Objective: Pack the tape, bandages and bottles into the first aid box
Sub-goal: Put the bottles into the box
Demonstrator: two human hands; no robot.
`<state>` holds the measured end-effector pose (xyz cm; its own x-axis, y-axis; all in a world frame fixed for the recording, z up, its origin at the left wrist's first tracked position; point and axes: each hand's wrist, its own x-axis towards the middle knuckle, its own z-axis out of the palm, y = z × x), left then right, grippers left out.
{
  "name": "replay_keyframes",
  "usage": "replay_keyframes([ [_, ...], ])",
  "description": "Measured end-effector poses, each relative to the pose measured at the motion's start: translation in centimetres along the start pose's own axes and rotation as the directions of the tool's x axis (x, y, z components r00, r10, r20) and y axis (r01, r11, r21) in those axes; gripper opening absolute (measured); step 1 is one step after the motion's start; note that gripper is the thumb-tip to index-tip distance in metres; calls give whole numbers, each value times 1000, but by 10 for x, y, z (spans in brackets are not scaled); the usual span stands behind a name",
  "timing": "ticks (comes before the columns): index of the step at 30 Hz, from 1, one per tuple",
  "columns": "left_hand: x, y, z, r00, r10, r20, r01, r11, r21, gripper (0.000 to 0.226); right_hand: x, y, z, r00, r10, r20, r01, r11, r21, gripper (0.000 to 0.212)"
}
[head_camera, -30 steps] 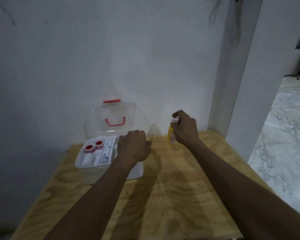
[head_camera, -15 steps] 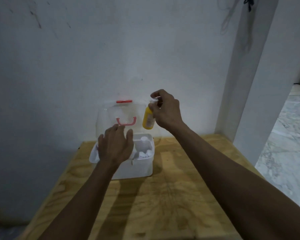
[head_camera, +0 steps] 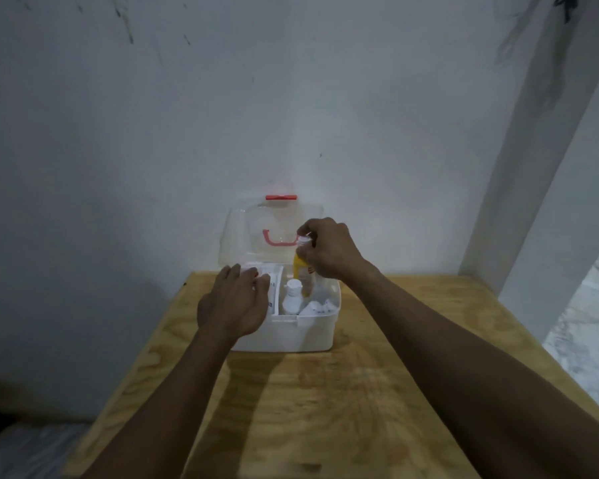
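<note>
The white first aid box (head_camera: 291,335) stands open at the back of the wooden table, its clear lid (head_camera: 242,240) with a red handle leaning against the wall. My right hand (head_camera: 329,252) grips a yellow bottle (head_camera: 301,274) by its white cap and holds it upright, its base down inside the box's right part. A white bottle (head_camera: 292,299) stands just in front of it, with white packets (head_camera: 317,307) to the right. My left hand (head_camera: 236,302) rests flat, fingers apart, over the box's left part and hides most of what lies there.
The wooden table (head_camera: 325,402) runs toward me from the box. A white wall stands right behind the box, and a white pillar (head_camera: 533,188) rises at the table's back right corner. Marble floor (head_camera: 588,333) shows to the right, below the table edge.
My right hand has carried the yellow bottle from the table, up and left, then down into the box. My left hand has stayed over the box's left part.
</note>
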<state>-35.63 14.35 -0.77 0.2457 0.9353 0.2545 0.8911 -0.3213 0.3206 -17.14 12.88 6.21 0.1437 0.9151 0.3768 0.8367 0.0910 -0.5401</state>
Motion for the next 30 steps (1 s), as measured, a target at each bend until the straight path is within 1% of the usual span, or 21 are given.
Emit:
replay_keyframes([
  [3,-1,-1,2,1000,-6,15,6,1000,-1,60,2,0,6,995,19,99,-8,993,-114,39],
  [7,-3,1,0,1000,-10,19,10,1000,10,58,2,2,8,982,66,178,-30,980,-195,38],
  [12,-3,2,0,1000,-5,15,5,1000,14,55,3,0,10,977,84,198,-32,967,-251,34],
  [17,1,-3,1,1000,18,14,-18,1000,-1,54,3,-2,11,975,97,198,-47,968,-245,34],
  [21,5,-4,-2,999,46,-1,-46,999,-19,55,2,1,7,970,105,219,-51,970,-239,26],
  [24,6,-4,-2,998,69,-8,-69,997,-34,52,2,0,3,971,120,205,-71,970,-231,23],
  [27,7,-4,-2,997,78,-10,-78,995,-67,50,6,0,0,976,137,170,-106,978,-179,25],
  [28,8,-4,-2,997,76,-6,-76,993,-95,50,7,0,-1,979,147,143,-125,981,-150,24],
  [30,12,-3,-4,1000,19,-14,-22,984,-178,53,11,1,-3,983,173,56,-167,981,-97,21],
])
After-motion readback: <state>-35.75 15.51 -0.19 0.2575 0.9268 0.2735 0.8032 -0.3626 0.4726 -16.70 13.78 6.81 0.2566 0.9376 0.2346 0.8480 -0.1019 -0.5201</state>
